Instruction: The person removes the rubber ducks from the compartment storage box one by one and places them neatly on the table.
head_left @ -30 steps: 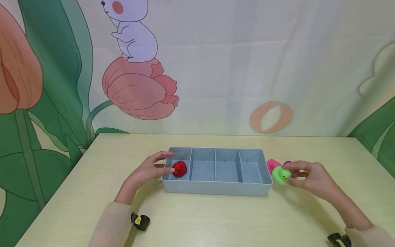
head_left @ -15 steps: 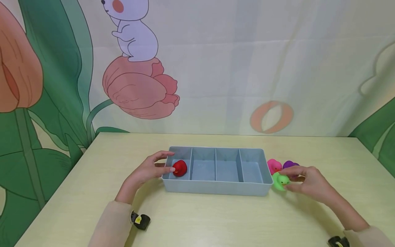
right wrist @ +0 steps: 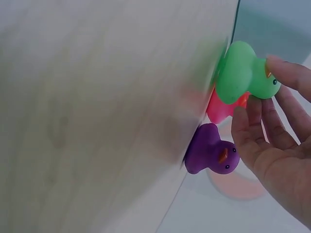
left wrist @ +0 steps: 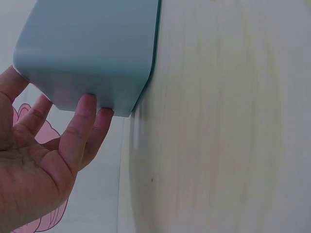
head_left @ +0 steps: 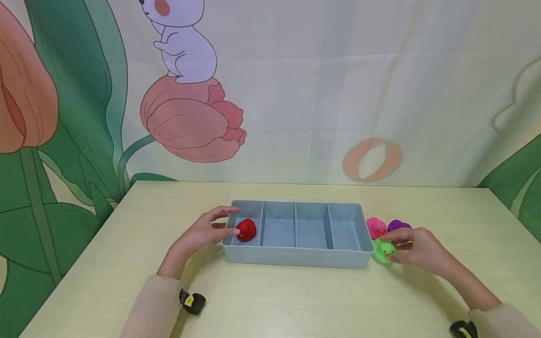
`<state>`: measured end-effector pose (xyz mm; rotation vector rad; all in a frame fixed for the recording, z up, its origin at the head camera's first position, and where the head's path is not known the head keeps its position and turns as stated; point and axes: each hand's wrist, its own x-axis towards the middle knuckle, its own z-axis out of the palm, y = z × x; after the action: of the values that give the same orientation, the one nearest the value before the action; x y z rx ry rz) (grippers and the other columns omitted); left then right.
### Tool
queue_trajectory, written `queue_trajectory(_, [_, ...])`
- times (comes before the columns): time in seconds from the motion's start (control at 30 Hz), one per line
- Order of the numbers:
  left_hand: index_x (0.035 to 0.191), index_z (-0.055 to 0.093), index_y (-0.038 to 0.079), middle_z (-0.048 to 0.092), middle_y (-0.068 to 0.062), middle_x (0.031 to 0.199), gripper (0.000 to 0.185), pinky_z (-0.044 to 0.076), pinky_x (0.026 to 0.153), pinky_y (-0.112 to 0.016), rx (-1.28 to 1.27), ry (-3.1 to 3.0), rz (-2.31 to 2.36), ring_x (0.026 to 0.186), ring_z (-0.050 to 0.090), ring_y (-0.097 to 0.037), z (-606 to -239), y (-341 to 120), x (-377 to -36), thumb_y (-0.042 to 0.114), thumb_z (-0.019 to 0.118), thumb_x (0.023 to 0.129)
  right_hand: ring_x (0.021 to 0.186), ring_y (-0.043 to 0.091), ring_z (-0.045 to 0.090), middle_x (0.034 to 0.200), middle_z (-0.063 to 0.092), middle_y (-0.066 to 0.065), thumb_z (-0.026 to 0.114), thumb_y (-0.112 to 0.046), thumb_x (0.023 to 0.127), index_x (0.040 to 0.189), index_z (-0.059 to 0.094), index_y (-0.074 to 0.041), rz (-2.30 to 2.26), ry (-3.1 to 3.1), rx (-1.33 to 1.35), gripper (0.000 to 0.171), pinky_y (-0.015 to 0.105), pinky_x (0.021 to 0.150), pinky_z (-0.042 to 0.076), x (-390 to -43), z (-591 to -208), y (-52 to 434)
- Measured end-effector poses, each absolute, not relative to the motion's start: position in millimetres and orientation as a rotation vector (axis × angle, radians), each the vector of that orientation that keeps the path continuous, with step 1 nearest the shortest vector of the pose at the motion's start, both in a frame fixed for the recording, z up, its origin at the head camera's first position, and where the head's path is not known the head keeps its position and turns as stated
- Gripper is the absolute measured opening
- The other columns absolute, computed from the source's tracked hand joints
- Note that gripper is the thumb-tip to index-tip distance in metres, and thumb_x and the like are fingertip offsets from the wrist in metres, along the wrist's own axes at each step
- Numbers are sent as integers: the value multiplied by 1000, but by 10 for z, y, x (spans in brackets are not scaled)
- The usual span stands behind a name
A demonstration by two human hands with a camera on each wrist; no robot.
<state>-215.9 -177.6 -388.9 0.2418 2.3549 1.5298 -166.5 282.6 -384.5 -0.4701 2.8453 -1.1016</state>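
My left hand (head_left: 210, 228) holds the left end of a blue-grey divided tray (head_left: 296, 257). In the left wrist view its fingers (left wrist: 82, 119) press against the outer end wall. A red rubber duck (head_left: 246, 230) sits in the tray's leftmost compartment, close by the thumb. Beside the tray's right end, my right hand (head_left: 422, 249) pinches a green rubber duck (head_left: 382, 251) by its head. Right behind it are a pink duck (head_left: 375, 227) and a purple duck (right wrist: 211, 150). The right hand partly covers the purple one in the head view.
The other compartments (head_left: 313, 225) of the tray hold nothing. A pale wooden table (head_left: 270, 300) carries everything. Behind its far edge hangs a printed cloth (head_left: 287, 94) with flowers and a cartoon animal.
My right hand has brought the green duck down and slightly nearer, beside the tray's right end. More of the pink and purple ducks shows now. The left hand keeps its place.
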Motion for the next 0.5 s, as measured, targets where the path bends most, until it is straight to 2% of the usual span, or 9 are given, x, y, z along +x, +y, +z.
queue_trajectory(0.5, [132, 46, 14, 34, -11, 140, 58, 46, 85, -46, 272, 2368, 1540, 123, 38, -40, -3948, -1786, -2147, 24, 70, 80, 79, 20, 61, 94, 65, 15, 80, -3, 63, 96, 68, 2, -1044, 2853, -474, 36, 23, 65, 53, -1663, -3949, 2824])
